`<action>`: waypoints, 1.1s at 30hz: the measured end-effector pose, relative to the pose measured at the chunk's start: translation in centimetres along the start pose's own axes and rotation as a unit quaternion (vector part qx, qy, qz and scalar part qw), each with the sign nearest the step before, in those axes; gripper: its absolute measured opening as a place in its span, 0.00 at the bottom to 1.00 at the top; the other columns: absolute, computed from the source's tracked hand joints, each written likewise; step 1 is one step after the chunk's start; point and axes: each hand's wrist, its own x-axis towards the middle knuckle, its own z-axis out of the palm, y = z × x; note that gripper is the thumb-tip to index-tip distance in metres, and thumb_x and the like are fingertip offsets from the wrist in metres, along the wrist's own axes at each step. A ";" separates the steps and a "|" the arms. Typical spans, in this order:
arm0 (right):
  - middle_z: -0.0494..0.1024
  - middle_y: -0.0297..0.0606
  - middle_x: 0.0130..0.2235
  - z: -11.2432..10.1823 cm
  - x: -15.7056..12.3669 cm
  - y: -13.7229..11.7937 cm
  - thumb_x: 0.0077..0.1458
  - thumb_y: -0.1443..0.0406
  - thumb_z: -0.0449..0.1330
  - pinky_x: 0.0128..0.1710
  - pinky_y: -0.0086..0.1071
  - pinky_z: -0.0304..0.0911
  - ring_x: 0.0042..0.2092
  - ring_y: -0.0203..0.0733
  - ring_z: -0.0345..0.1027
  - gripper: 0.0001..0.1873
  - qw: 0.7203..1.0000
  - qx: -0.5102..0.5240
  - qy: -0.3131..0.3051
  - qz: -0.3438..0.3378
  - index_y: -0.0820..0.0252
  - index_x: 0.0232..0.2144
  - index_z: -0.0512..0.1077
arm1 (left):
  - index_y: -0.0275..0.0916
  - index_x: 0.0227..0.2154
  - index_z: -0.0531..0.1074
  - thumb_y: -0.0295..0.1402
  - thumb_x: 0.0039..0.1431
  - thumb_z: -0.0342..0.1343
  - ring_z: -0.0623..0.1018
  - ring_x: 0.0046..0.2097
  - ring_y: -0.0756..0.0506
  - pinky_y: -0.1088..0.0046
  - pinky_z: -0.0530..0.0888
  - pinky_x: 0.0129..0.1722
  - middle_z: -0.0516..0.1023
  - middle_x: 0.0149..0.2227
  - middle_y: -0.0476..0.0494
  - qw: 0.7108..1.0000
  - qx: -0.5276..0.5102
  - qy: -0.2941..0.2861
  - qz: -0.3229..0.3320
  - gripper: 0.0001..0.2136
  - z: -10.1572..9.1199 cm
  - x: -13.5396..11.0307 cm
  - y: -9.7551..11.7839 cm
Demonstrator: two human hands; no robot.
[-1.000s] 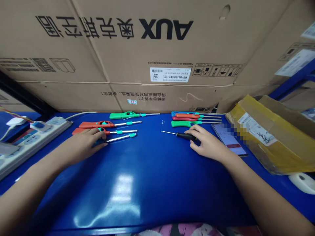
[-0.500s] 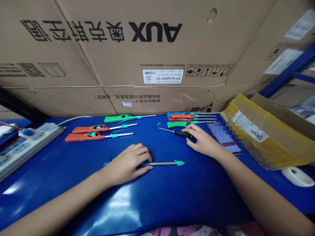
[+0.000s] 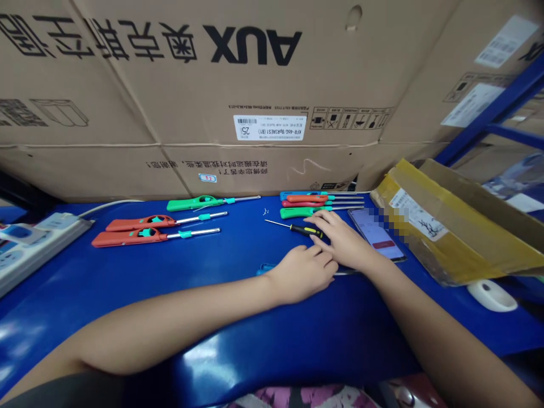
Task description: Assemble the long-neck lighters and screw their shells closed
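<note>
My left hand is closed over a blue gas lighter low above or on the table. The lighter's handle end shows left of the fingers, and part of its metal tube shows past them under my right wrist. Just beyond, my right hand has thumb and fingers around the black-and-yellow handle of a screwdriver, whose blade points left along the table. Behind it lies a group of several lighters, the nearest a green lighter. Farther left lie two orange-red lighters and another green lighter.
A phone lies right of my right hand, beside an opened cardboard box with yellow tape. A white oval object sits nearer. At left is a power strip. A large carton stands behind the blue table.
My left hand has moved right with the blue lighter, bringing it close under my right hand. My right hand stays at the screwdriver handle. The whole view has shifted slightly.
</note>
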 end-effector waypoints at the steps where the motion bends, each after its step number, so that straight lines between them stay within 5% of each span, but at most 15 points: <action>1: 0.70 0.49 0.54 -0.1 0.0 0.1 0.65 0.66 0.53 0.57 0.51 0.67 0.57 0.54 0.66 0.18 1.000 -0.003 0.002 0.001 0.57 0.57 0.67 | 0.35 0.44 0.73 0.34 0.71 0.51 0.76 0.50 0.37 0.63 0.74 0.42 0.79 0.45 0.35 1.000 0.004 0.000 -0.006 0.10 0.0 0.3 -0.4; 6: 0.72 0.48 0.53 -0.5 0.0 0.0 0.64 0.67 0.54 0.56 0.51 0.68 0.56 0.54 0.68 0.16 1.000 -0.012 -0.006 0.002 0.57 0.53 0.71 | 0.35 0.47 0.73 0.42 0.69 0.55 0.77 0.50 0.36 0.63 0.76 0.41 0.78 0.47 0.34 0.999 0.009 -0.011 -0.045 0.15 -1.0 -0.2 -2.1; 10: 0.75 0.48 0.50 -0.6 0.1 -0.4 0.64 0.66 0.56 0.52 0.53 0.69 0.53 0.56 0.70 0.16 1.000 -0.019 -0.006 0.009 0.57 0.53 0.71 | 0.34 0.53 0.71 0.51 0.60 0.62 0.78 0.48 0.34 0.59 0.78 0.41 0.78 0.47 0.35 0.994 0.005 -0.012 -0.109 0.27 -2.6 -3.2 -3.5; 15: 0.72 0.51 0.54 -1.4 -0.1 -1.9 0.66 0.61 0.57 0.58 0.50 0.65 0.57 0.54 0.67 0.17 1.000 -0.002 0.015 0.004 0.59 0.55 0.70 | 0.39 0.52 0.72 0.39 0.63 0.62 0.79 0.47 0.38 0.61 0.77 0.47 0.79 0.46 0.40 0.988 -0.032 -0.016 -0.150 0.17 -4.2 -8.8 -4.7; 20: 0.78 0.42 0.49 -1.9 -0.5 -4.4 0.61 0.53 0.64 0.50 0.42 0.70 0.51 0.50 0.73 0.19 0.991 0.029 -0.125 -0.050 0.54 0.51 0.72 | 0.37 0.58 0.70 0.38 0.70 0.53 0.79 0.48 0.39 0.60 0.78 0.48 0.79 0.49 0.39 0.982 -0.078 0.013 -0.169 0.18 -4.0 -12.5 -4.4; 28: 0.80 0.37 0.40 -1.0 -0.4 -4.8 0.56 0.58 0.69 0.39 0.35 0.67 0.41 0.44 0.75 0.14 0.987 0.045 -0.157 -0.004 0.56 0.42 0.74 | 0.38 0.62 0.68 0.40 0.73 0.47 0.81 0.47 0.42 0.65 0.78 0.48 0.81 0.50 0.38 0.957 -0.158 0.101 -0.222 0.20 -3.1 -12.9 -5.2; 33: 0.80 0.36 0.42 -0.2 -0.6 -5.9 0.59 0.56 0.67 0.40 0.34 0.66 0.42 0.43 0.75 0.17 0.984 0.076 -0.159 -0.030 0.54 0.47 0.72 | 0.40 0.51 0.77 0.41 0.73 0.46 0.83 0.42 0.45 0.70 0.80 0.44 0.84 0.45 0.43 0.928 -0.192 0.159 -0.277 0.17 -2.0 -12.5 -6.3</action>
